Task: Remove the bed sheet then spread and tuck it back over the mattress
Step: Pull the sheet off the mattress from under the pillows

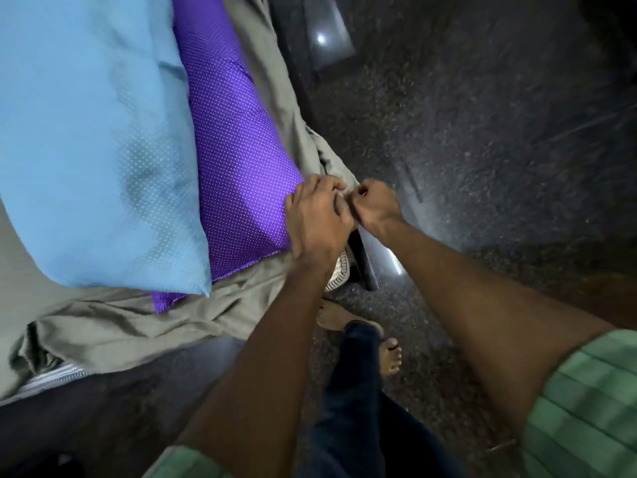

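Both hands meet at the bed corner: my left hand (pixel 319 215) and right hand (pixel 374 203) each clench the grey sheet (pixel 241 305). Purple pillow (pixel 238 167) beside them; blue pillow (pixel 93 132) overlaps it.

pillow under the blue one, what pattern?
Purple with small white dots, clearest in the head view.

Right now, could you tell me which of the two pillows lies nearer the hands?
The purple dotted pillow. Its corner reaches the left hand, while the blue pillow lies on its far side, away from both hands.
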Tool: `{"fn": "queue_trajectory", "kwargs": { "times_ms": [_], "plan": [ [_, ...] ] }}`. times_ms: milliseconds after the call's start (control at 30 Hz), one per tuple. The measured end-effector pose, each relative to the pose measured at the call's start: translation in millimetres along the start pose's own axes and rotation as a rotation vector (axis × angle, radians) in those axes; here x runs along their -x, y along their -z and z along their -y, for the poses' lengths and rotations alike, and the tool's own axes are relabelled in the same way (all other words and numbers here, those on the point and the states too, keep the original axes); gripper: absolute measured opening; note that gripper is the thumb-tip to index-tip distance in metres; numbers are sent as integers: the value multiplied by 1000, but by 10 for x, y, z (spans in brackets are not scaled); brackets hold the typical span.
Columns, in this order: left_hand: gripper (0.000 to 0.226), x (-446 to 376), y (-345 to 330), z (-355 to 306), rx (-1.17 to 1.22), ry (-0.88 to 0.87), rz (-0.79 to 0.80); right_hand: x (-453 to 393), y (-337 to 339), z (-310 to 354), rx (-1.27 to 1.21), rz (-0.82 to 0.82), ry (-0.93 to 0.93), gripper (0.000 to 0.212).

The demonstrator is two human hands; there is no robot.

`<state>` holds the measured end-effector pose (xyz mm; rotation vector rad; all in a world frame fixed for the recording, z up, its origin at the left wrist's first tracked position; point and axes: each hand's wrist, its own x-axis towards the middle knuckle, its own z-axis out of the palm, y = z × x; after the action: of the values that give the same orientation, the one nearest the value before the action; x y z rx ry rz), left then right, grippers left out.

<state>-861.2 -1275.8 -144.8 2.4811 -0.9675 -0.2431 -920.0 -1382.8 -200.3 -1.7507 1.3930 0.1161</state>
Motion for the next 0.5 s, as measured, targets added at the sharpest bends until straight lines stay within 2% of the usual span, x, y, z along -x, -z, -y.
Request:
{"fn": "queue_trajectory", "kwargs": {
  "times_ms": [200,333,433,500],
  "plan": [
    [24,-671,30,112,51,50,100,-417,-49,260,-67,-36,62,16],
    [29,-912,-7,216,130,146,87,-778,-173,480,-149,35,22,29],
    [31,-1075,13,221,101,136,94,-994,-233,746,42,184,15,41],
    [30,-1149,45,212,81,135,61,-1063,-296,867,152,281,77,33]
  ]
}}
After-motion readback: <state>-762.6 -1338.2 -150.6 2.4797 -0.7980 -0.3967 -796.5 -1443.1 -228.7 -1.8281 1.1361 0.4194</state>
